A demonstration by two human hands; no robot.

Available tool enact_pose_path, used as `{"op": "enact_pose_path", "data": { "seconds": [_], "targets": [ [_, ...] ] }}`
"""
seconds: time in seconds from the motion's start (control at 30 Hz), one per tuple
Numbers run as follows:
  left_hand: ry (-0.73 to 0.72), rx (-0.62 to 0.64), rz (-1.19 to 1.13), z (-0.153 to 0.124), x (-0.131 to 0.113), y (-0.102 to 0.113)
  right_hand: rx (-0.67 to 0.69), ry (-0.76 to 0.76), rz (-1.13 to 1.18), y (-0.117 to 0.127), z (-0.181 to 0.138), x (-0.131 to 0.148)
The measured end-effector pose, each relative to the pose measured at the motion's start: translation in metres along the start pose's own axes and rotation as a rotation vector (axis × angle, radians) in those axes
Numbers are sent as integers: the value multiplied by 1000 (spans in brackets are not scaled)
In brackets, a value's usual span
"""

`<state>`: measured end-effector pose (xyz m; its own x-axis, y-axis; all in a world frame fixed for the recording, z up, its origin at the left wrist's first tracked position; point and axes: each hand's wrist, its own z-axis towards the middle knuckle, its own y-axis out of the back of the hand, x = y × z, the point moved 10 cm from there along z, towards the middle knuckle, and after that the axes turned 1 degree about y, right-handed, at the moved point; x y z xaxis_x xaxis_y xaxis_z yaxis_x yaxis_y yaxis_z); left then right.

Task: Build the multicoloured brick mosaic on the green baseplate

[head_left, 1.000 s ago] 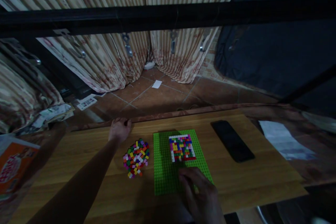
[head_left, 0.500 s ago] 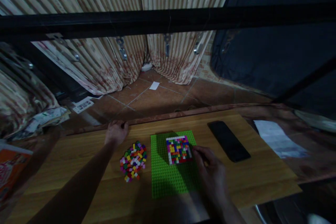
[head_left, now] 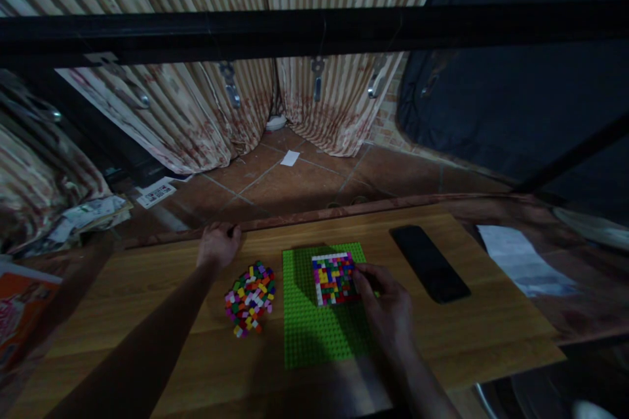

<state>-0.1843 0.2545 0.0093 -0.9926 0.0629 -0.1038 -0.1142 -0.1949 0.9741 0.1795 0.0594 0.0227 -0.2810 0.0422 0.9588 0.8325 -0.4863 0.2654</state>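
On the green studded baseplate (head_left: 307, 340) lies a square of small multicoloured bricks (head_left: 334, 278), with white bricks along its far and left sides. My right hand (head_left: 388, 308) is at the square's right edge, thumb and forefinger pinched together. Whatever is between those fingertips is too small and dark to make out. My left hand (head_left: 217, 245) rests at the table's far edge with its fingers curled in, and nothing shows in it. Just nearer than that hand, left of the baseplate, is a loose pile of mixed-colour bricks (head_left: 250, 298).
A black phone-like slab (head_left: 430, 263) lies on the wooden table (head_left: 491, 327), right of the baseplate. Beyond the far edge, a dark horizontal bar (head_left: 314, 29) crosses before striped curtains (head_left: 206, 118). Papers (head_left: 157, 193) lie on the tiled floor; a white sheet (head_left: 521, 258) is at the right.
My right hand has moved slightly left and away from me, its pinched fingertips now over the brick square's right edge. My left hand stays in place. The view has shifted slightly.
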Motion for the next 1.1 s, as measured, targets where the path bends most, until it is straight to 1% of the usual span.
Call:
{"op": "enact_pose_path", "data": {
  "seconds": [0.33,0.63,0.8,0.97,1.1],
  "targets": [
    [11,4,4,-1,0,2,6,-12,21,0,1,-1],
    [-22,6,-4,0,-2,1,8,-20,21,-2,2,-5],
    [-21,-23,-6,0,0,1,-2,-33,31,-3,1,-7],
    [2,-5,-25,-1,0,2,11,-67,118,-2,-1,-9],
    [0,0,-56,-2,-2,4,-24,-122,205,0,-1,-13]
  ]
}}
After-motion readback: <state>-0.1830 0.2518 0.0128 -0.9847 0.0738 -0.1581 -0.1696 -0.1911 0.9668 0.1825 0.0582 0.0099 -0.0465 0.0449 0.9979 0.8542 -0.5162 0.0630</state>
